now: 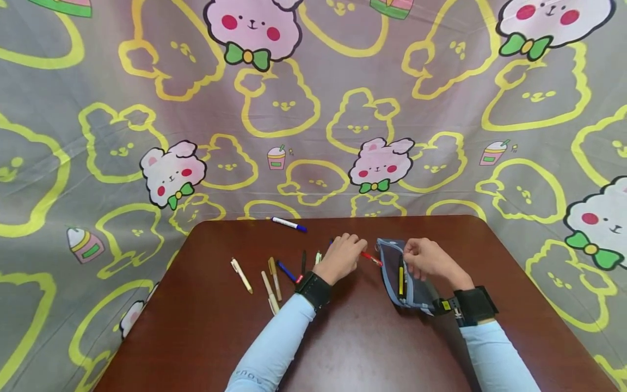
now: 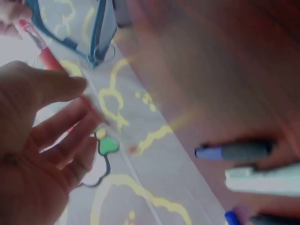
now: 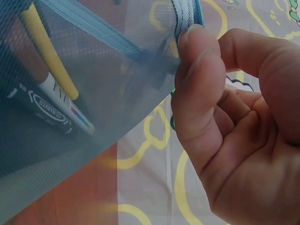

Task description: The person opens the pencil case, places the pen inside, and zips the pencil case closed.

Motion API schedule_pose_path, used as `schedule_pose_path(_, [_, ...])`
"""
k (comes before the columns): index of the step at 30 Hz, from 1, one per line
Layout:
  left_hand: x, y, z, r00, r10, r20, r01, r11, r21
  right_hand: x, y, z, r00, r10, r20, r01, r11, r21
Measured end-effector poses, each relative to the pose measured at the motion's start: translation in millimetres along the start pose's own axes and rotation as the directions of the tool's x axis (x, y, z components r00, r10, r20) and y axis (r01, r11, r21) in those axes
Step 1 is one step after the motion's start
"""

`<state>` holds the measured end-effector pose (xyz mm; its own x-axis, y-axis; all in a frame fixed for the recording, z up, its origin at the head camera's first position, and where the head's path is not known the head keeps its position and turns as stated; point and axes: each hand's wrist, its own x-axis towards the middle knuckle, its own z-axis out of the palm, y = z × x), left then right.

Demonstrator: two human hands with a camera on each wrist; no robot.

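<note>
Left hand [image 1: 343, 255] pinched a red pen [image 1: 370, 257] just beside the mesh pouch [image 1: 409, 286]; right hand [image 1: 427, 259] gripped its rim. Only the right wrist view showed a marker [image 3: 44, 105] inside.

Two forearms in pale blue sleeves with black wrist bands, reaching forward side by side, left hand [image 1: 343, 255] with fingers curled in a pinch, right hand [image 1: 427, 260] near it, thumb and forefinger pressed together, other fingers folded

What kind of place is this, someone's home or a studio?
Probably a makeshift recording corner, not a lived-in room: a cartoon bunny sheet hangs as a backdrop behind a brown table, where pens lie scattered beside a mesh pencil pouch.
</note>
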<state>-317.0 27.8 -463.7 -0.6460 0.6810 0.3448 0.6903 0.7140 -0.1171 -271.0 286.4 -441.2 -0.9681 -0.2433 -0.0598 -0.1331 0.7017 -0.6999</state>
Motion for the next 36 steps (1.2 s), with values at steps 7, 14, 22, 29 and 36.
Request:
schedule_pose_path(7, [7.6, 19.0, 6.2, 0.991, 0.093, -0.094, -0.095, 0.995, -0.01, 1.1, -0.5, -0.8, 1.0, 0.016, -0.013, -0.016, 1.0, -0.011])
schedule_pose_path(14, [13.3, 34.0, 9.1, 0.992, 0.123, -0.027, -0.122, 0.992, 0.019, 2.7, -4.3, -1.0, 1.0, 0.029, -0.001, -0.029, 1.0, -0.005])
schedule_pose_path(22, [15.0, 43.8, 14.8, 0.984, 0.176, -0.018, -0.174, 0.983, 0.056, 3.5, -3.9, 0.7, 0.999, 0.037, 0.004, -0.037, 0.999, -0.011])
schedule_pose_path(29, [16.9, 45.0, 20.5, 0.976, 0.21, -0.051, -0.206, 0.976, 0.067, 4.1, -4.9, -0.3, 1.0, 0.011, 0.005, -0.011, 1.0, -0.012])
schedule_pose_path(36, [18.3, 54.4, 23.4, 0.958, 0.278, -0.07, -0.274, 0.959, 0.068, 1.9, -1.9, -3.0, 1.0, 0.01, 0.012, -0.01, 1.0, -0.02])
